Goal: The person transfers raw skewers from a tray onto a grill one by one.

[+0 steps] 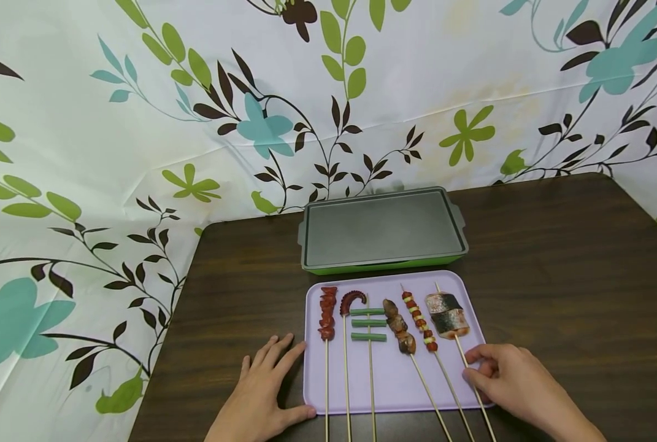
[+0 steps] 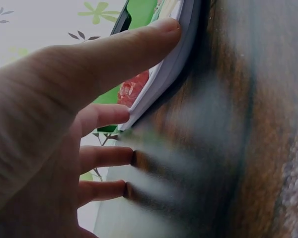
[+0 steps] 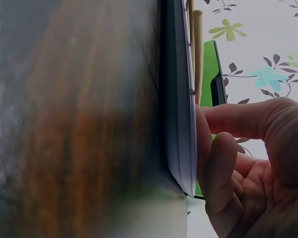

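Note:
A lilac tray point(image 1: 405, 387) lies on the table, bearing a row of skewers with their sticks toward me. My right hand point(image 1: 513, 380) pinches the stick of the rightmost one, a fish skewer point(image 1: 446, 314), between thumb and index finger at the tray's right edge. In the right wrist view, the fingertips point(image 3: 203, 116) meet at that stick. My left hand point(image 1: 259, 393) spreads straight fingers beside the tray's left side. Its thumb point(image 2: 139, 47) rests on the front rim, and the index fingertip reaches the left rim. Nearest to it is a red meat skewer point(image 1: 327, 313).
Between the outer skewers lie a tentacle skewer point(image 1: 351, 301), a green vegetable skewer point(image 1: 368, 323), a browned meat skewer point(image 1: 399, 325) and a red-and-yellow one point(image 1: 419, 320). Behind the tray stands a grey-topped green grill point(image 1: 383, 227). A patterned cloth point(image 1: 328, 123) hangs behind the dark wooden table point(image 1: 571, 276).

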A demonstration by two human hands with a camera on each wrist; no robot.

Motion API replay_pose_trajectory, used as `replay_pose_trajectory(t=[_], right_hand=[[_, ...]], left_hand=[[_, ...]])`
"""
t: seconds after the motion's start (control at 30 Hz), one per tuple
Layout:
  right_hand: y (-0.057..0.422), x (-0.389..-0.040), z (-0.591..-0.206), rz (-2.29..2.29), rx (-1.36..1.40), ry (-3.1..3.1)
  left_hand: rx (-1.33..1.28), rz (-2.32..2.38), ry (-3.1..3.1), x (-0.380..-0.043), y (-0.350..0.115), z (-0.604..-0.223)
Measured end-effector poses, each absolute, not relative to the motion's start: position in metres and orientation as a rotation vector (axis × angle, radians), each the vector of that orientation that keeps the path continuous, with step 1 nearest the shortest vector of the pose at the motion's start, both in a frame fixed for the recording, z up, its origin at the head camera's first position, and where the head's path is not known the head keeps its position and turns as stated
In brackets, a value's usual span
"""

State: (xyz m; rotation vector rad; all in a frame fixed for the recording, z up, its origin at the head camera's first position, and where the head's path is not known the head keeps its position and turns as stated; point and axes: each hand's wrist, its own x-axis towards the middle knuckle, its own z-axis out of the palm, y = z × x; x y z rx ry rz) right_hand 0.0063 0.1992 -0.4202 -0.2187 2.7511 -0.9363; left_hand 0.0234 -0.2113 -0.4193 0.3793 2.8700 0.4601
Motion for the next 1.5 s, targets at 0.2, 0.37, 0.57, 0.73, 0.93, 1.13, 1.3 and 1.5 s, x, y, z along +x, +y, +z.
replay_pose_trajectory(t=[0.2,0.37,0.57,0.73,0.93,1.13,1.3,1.5], right_hand=[[0.202,0.006,-0.421,-1.018,-0.228,2.665],[0.203,0.007,-0.421,-1.140,-0.217,2.573],[0.204,0.009,-0.420,-1.219,-0.182,2.531],[0.206,0.010,-0.420,-1.266,-0.202,2.509],[0.210,0.012,-0.419,-1.299,-0.263,2.503],[0.211,0.013,-0.416,-1.326,-0.310,2.513],[0.212,0.014,-0.412,-1.301,-0.371,2.582],[0.213,0.012,-0.404,-1.313,-0.373,2.605]], left_hand=[[0.369,0.473,2.859,0.024,-0.211,-0.420],[0.362,0.487,2.856,0.024,-0.211,-0.422],[0.361,0.504,2.862,0.024,-0.212,-0.423],[0.371,0.518,2.870,0.023,-0.212,-0.423],[0.380,0.523,2.874,0.023,-0.212,-0.423],[0.371,0.521,2.877,0.023,-0.212,-0.425],[0.357,0.515,2.872,0.023,-0.212,-0.425],[0.371,0.522,2.880,0.022,-0.212,-0.425]])
